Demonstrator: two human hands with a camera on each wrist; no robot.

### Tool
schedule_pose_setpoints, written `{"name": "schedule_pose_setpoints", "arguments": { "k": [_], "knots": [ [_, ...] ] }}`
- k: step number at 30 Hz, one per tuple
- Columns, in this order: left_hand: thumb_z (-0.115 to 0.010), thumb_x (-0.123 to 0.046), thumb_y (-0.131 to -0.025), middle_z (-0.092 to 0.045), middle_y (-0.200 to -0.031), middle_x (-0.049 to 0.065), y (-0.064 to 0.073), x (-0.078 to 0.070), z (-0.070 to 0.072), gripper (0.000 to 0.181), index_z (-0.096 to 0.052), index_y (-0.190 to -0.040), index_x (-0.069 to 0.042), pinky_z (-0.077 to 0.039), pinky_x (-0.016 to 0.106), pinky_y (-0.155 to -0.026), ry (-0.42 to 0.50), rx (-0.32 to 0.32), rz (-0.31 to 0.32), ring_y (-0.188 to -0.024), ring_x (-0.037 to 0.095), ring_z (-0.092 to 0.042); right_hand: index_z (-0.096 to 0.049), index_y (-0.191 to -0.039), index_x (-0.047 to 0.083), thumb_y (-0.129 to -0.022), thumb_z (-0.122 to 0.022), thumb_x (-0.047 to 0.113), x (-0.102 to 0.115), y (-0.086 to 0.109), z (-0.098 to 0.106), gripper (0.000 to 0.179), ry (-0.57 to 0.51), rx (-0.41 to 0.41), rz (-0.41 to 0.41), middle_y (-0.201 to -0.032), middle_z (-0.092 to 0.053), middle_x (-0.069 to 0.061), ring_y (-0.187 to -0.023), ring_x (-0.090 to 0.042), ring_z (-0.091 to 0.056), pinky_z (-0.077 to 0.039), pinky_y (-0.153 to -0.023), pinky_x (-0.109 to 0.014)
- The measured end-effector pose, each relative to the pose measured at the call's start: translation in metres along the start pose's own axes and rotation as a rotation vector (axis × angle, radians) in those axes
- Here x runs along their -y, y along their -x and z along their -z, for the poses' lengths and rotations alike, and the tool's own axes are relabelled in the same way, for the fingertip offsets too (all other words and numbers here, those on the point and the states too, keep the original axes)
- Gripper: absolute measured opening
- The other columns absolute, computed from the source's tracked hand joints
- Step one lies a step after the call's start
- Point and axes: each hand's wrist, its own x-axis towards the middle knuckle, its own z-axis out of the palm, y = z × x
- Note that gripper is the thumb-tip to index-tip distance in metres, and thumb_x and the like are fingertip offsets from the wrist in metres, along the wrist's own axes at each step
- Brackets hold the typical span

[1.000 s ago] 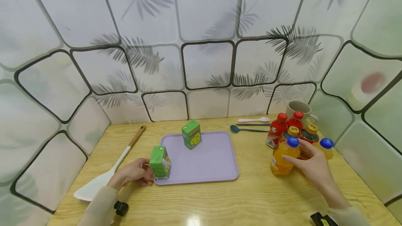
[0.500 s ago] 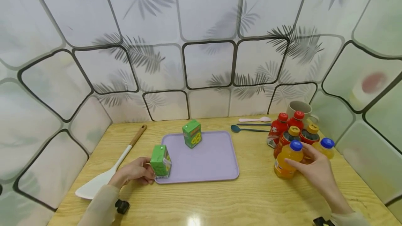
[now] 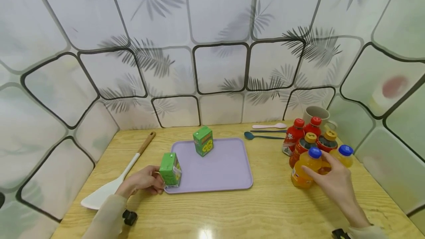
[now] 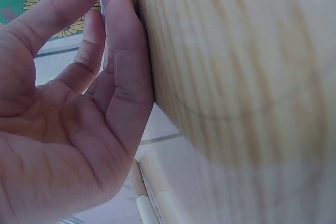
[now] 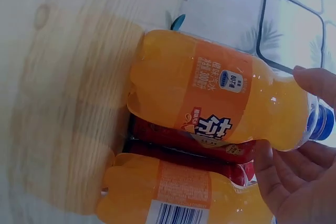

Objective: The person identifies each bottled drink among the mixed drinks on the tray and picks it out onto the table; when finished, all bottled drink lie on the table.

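In the head view my right hand [image 3: 335, 180] grips an orange soda bottle [image 3: 303, 174] with a blue cap, thumb on one side and fingers on the other, around its upper part. Whether its base touches the table cannot be told. A second orange soda bottle [image 5: 173, 187] stands beside it. My left hand [image 3: 146, 180] rests on the table at the tray's near-left corner, fingers curled, against or very near a green juice box [image 3: 170, 172]; the fingertips' contact is hidden. Another green juice box [image 3: 203, 144] stands at the back of the purple tray [image 3: 219, 169].
Behind the orange bottles stand red-capped bottles [image 3: 293, 135], yellow-capped bottles [image 3: 302, 146] and a grey mug [image 3: 315, 113]. A pink spoon [image 3: 269, 126] and a dark blue spoon [image 3: 262, 137] lie at the back. A white spatula [image 3: 106, 193] lies to the left. Patterned walls border the table.
My right hand and the orange soda bottle have shifted slightly to the right and nearer. The left hand and both juice boxes have stayed in place.
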Motion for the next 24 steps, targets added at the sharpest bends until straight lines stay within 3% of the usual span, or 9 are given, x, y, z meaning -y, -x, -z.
{"name": "schedule_pose_setpoints", "arguments": {
  "k": [3, 7, 11, 16, 24],
  "knots": [
    [-0.066, 0.001, -0.083, -0.064, -0.085, 0.009, -0.001, 0.000, -0.001, 0.050, -0.049, -0.130, 0.006, -0.058, 0.030, -0.061, -0.001, -0.003, 0.008, -0.069, 0.017, -0.067, -0.050, -0.139, 0.001, -0.075, -0.085, 0.033, 0.000, 0.000, 0.000, 0.079, 0.019, -0.037, 0.010, -0.115, -0.064, -0.030, -0.076, -0.019, -0.063, -0.040, -0.055, -0.010],
    [-0.066, 0.001, -0.083, -0.064, -0.085, 0.009, -0.001, 0.000, -0.001, 0.051, -0.049, -0.131, 0.007, -0.058, 0.030, -0.061, -0.005, -0.005, 0.010, -0.069, 0.017, -0.067, -0.049, -0.142, 0.011, -0.074, -0.087, 0.025, -0.002, -0.001, 0.002, 0.080, -0.004, -0.074, 0.044, -0.115, -0.065, -0.029, -0.063, 0.007, -0.052, -0.043, -0.051, -0.013],
    [-0.066, 0.001, -0.083, -0.064, -0.085, 0.009, -0.001, 0.000, -0.001, 0.051, -0.049, -0.130, 0.007, -0.058, 0.029, -0.060, -0.002, -0.002, 0.008, -0.069, 0.017, -0.067, -0.048, -0.144, 0.014, -0.076, -0.085, 0.019, -0.003, -0.001, 0.005, 0.078, -0.042, -0.067, 0.065, -0.119, -0.063, -0.028, -0.062, 0.011, -0.050, -0.044, -0.050, -0.012],
    [-0.067, 0.000, -0.083, -0.064, -0.085, 0.009, 0.000, 0.000, -0.001, 0.051, -0.049, -0.130, 0.007, -0.058, 0.029, -0.060, -0.001, -0.004, 0.012, -0.069, 0.017, -0.067, -0.045, -0.146, 0.016, -0.080, -0.082, 0.022, -0.002, 0.000, 0.008, 0.076, -0.024, -0.043, 0.024, -0.120, -0.061, -0.028, -0.057, 0.007, -0.051, -0.043, -0.045, -0.018],
    [-0.067, 0.000, -0.083, -0.064, -0.085, 0.009, 0.001, -0.002, 0.000, 0.050, -0.049, -0.130, 0.006, -0.058, 0.029, -0.060, -0.003, -0.003, 0.011, -0.069, 0.017, -0.067, -0.044, -0.148, 0.015, -0.080, -0.081, 0.016, -0.006, 0.001, 0.011, 0.077, -0.021, -0.067, 0.023, -0.121, -0.061, -0.031, -0.055, 0.010, -0.050, -0.042, -0.043, -0.018]
  ]
}}
